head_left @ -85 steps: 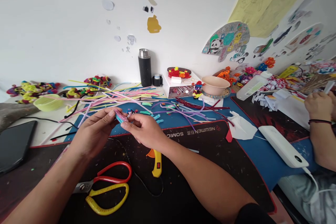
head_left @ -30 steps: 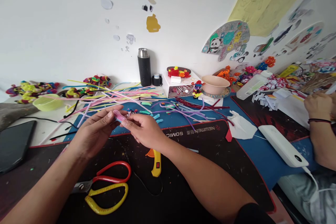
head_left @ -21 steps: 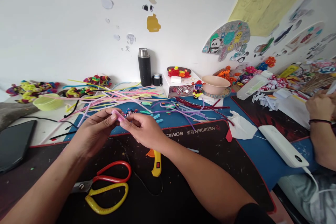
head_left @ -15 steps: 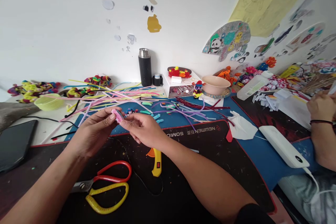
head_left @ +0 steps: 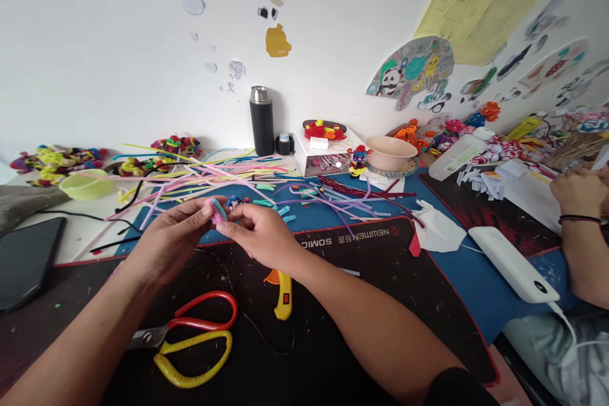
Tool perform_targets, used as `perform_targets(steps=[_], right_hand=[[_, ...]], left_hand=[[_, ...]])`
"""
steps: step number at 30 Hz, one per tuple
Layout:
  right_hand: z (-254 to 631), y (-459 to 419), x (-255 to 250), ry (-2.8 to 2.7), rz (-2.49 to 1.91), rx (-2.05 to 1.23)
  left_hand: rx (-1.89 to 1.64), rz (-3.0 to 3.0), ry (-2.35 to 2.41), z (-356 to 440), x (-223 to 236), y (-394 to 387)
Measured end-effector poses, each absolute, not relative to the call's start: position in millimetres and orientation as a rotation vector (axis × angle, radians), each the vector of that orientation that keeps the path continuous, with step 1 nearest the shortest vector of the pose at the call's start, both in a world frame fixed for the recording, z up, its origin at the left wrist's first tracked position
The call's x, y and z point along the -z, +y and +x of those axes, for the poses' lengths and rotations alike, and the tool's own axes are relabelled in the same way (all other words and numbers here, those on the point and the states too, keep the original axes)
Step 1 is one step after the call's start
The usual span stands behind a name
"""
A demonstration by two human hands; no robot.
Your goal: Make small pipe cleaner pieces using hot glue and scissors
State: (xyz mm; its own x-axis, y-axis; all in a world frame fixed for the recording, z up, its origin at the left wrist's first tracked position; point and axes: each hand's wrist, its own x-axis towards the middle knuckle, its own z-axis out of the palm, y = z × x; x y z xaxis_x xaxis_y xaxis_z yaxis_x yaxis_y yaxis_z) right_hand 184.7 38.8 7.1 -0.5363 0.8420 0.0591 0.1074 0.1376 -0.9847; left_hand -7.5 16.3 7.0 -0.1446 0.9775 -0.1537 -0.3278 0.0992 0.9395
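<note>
Between my two hands is a small fuzzy piece of pink and blue pipe cleaner. My left hand pinches it from the left, thumb on top. The fingers of my right hand are closed on its right side. Just behind them sits a small blue-and-red pipe cleaner figure, partly hidden. Below my hands lie scissors with one red and one yellow handle, and a yellow glue gun, its front end covered by my right hand.
Loose pipe cleaners spread across the back of the table. A black flask, a white box and a beige bowl stand by the wall. To the right are a white power bank and another person's hand.
The pipe cleaner piece has been turned in my fingers, so more of its blue side shows. Both hands stay in nearly the same place, still gripping it.
</note>
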Motion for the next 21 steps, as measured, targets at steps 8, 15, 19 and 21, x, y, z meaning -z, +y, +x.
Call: perform_targets(steps=[8,15,19,21], right_hand=[[184.9,37.6,-7.6,-1.802,-0.943,-1.393],[186.0,37.5,-7.4,-1.827,-0.93,-1.413],[185.8,38.9,-7.0,-1.844,-0.936,-1.419],[185.7,39.6,-6.5,-1.854,-0.928,-1.411]], left_hand=[[-1.432,0.774,1.132,-7.4,-8.8,16.1],[-1.528,0.726,1.073,-4.0,-14.0,16.5],[-1.515,0.758,1.051,-4.2,-11.9,16.2],[-1.51,0.774,1.042,-4.6,-10.4,16.3]])
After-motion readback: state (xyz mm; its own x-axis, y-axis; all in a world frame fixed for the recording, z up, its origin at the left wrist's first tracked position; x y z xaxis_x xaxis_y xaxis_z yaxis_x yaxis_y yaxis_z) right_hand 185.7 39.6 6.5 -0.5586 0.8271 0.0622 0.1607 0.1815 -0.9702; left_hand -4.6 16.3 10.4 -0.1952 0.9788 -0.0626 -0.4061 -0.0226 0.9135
